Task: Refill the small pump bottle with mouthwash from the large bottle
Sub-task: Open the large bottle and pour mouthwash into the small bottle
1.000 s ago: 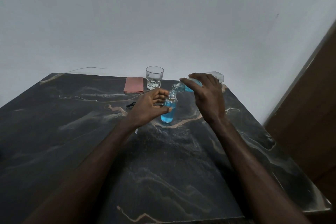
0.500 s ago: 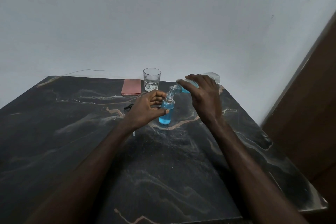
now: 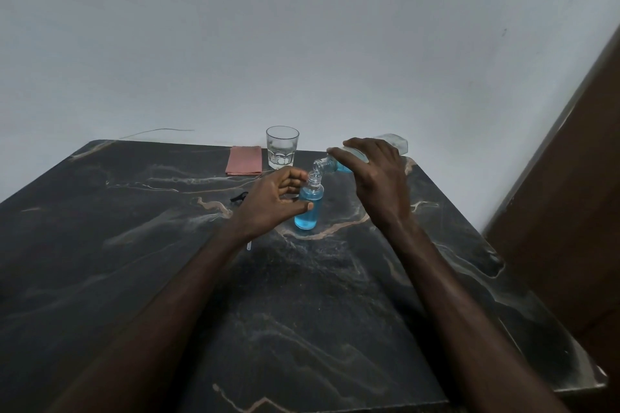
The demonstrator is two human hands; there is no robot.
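Blue mouthwash fills the small bottle (image 3: pixel 309 208) almost to its shoulder, and that is my first worry: from my seat the level looks high enough that more pouring could run over the open neck onto the desk (image 3: pixel 134 245). My left hand (image 3: pixel 268 208) is wrapped around the small bottle, thumb across its front and fingers curled behind, holding it upright on the desk. My right hand (image 3: pixel 375 178) is closed over the large bottle (image 3: pixel 355 157), which is tipped nearly flat with its open mouth just above and right of the small bottle's neck; I cannot tell whether the two rims touch. Both openings are narrow, so a small drift of either hand would send the stream down the outside of the small bottle and over my left thumb. The large bottle looks mostly drained, with the blue pooled toward its neck, so I would judge a gulp of air could make the flow surge. A small black part (image 3: pixel 239 197), perhaps the pump top, lies left of the small bottle, partly hidden by my left hand. Behind the small bottle stands a clear glass (image 3: pixel 282 147), and to the glass's left a folded pink cloth (image 3: pixel 244 160), handy if anything spills. Dark marble with pale and tan veins makes up the desk, which sits against a plain grey-white wall (image 3: pixel 302 43); a brown wooden panel (image 3: pixel 570 211) rises well to the right of the small bottle.
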